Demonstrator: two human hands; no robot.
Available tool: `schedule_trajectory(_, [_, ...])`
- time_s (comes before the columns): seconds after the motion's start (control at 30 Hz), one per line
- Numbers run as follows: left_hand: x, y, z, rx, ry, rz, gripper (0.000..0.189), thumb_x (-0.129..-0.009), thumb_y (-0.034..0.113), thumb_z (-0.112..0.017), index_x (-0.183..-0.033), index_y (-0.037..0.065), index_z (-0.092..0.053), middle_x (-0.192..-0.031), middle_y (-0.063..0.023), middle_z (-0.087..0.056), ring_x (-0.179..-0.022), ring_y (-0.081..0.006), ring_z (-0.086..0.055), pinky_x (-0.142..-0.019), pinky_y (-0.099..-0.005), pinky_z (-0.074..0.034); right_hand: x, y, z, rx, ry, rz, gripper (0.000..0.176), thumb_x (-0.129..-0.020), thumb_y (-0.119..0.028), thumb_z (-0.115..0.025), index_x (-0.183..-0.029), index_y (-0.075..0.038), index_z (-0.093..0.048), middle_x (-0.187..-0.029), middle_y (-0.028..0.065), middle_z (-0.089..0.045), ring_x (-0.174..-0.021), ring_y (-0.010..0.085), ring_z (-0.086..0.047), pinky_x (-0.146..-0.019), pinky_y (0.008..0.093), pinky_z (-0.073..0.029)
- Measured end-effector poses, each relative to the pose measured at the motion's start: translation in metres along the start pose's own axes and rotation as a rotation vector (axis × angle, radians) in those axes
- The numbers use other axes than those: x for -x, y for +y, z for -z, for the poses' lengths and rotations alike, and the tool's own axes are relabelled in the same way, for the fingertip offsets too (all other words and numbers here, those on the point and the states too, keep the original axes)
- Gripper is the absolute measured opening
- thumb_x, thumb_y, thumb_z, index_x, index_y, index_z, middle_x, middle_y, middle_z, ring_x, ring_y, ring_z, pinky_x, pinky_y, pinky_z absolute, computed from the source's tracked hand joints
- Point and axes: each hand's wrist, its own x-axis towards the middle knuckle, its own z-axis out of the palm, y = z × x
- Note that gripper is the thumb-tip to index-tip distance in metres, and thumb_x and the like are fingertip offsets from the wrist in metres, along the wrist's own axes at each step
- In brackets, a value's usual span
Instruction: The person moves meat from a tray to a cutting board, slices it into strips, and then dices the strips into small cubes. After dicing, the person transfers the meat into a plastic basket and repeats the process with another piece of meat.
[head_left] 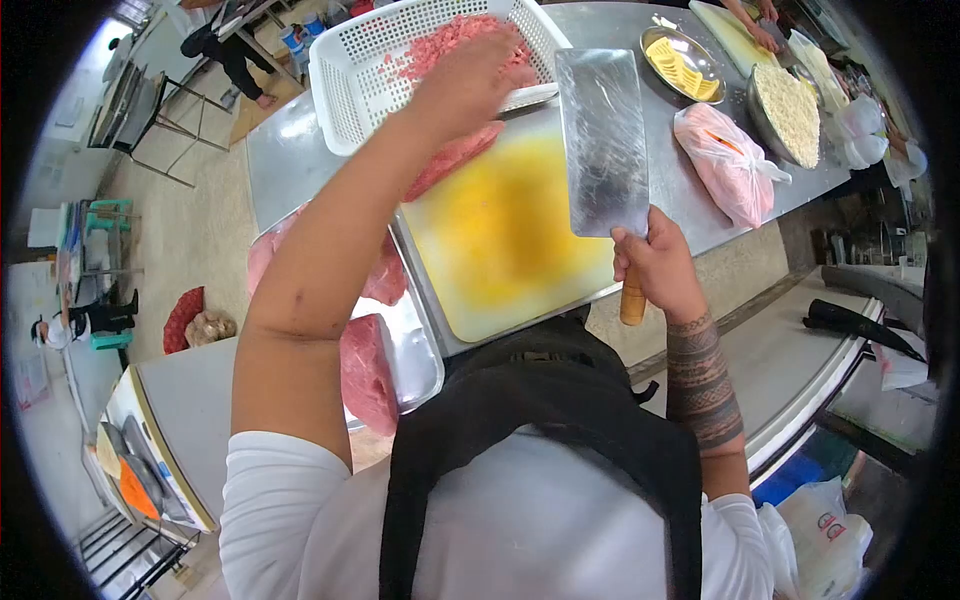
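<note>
My right hand (662,268) is wrapped round the wooden handle of a cleaver (606,140), its broad blade upright over the right edge of a yellow-stained cutting board (500,225). Reaching across the board, my left hand (468,85) is over a white perforated basket (350,70). Diced meat (440,50) lies in that basket, partly hidden by my hand. The left fingers are smeared and cannot be made out. A strip of raw meat (452,160) rests at the board's far left corner. Beside the board, a metal tray (425,365) bears large raw meat pieces (368,375).
To the right stand a plate of yellow slices (682,62), a tied plastic bag of pink contents (725,165) and a bowl of pale chopped food (787,110). Another person's hands (762,30) work at a far board. A red net sack (183,320) sits on the floor.
</note>
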Motion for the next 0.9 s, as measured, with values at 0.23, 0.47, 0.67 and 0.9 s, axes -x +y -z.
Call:
schedule_trajectory(0.23, [0.101,-0.061,-0.014,-0.152,-0.438,0.514,0.038,-0.105,0.028,-0.052,-0.12,0.001,-0.072,-0.119,-0.0276,-0.072,-0.117,-0.0422,-0.067,-0.103,-0.0519,-0.051,0.027,0.054,0.017,0.196,0.081,-0.141,0.017,-0.102,-0.008,-0.063,-0.114,0.003,-0.058,-0.078,0.0024,-0.058,-0.061,0.0107,-0.059,-0.057,0.0295,-0.054])
schedule_trajectory(0.47, [0.121,-0.082,-0.037,0.035,-0.393,0.72,0.05,-0.098,0.035,-0.067,-0.129,-0.003,-0.069,-0.125,-0.0259,-0.072,-0.118,-0.0391,-0.069,-0.104,-0.0458,-0.052,0.023,0.057,0.018,0.281,0.022,-0.166,0.019,-0.103,-0.009,-0.061,-0.117,0.003,-0.058,-0.08,0.0023,-0.06,-0.06,0.0099,-0.058,-0.056,0.0292,-0.054])
schedule_trajectory(0.67, [0.129,-0.052,-0.057,0.668,-0.562,1.009,0.055,-0.09,0.03,-0.083,-0.128,-0.003,-0.062,-0.098,-0.0148,-0.073,-0.089,-0.0199,-0.073,-0.074,-0.0334,-0.061,-0.006,0.043,-0.004,0.585,-0.07,-0.185,0.022,-0.1,-0.01,-0.062,-0.115,0.006,-0.058,-0.083,0.0159,-0.068,-0.065,0.0234,-0.068,-0.061,0.0378,-0.057])
schedule_trajectory(0.9, [0.127,0.004,-0.09,0.71,-0.266,1.113,0.051,-0.091,0.024,-0.081,-0.123,-0.009,-0.057,-0.094,-0.0145,-0.073,-0.069,-0.0197,-0.072,-0.06,-0.0315,-0.059,-0.045,0.063,-0.045,0.958,-0.16,0.214,0.018,-0.095,-0.009,-0.059,-0.105,0.006,-0.054,-0.088,0.0333,-0.067,-0.083,0.0502,-0.067,-0.076,0.0562,-0.055])
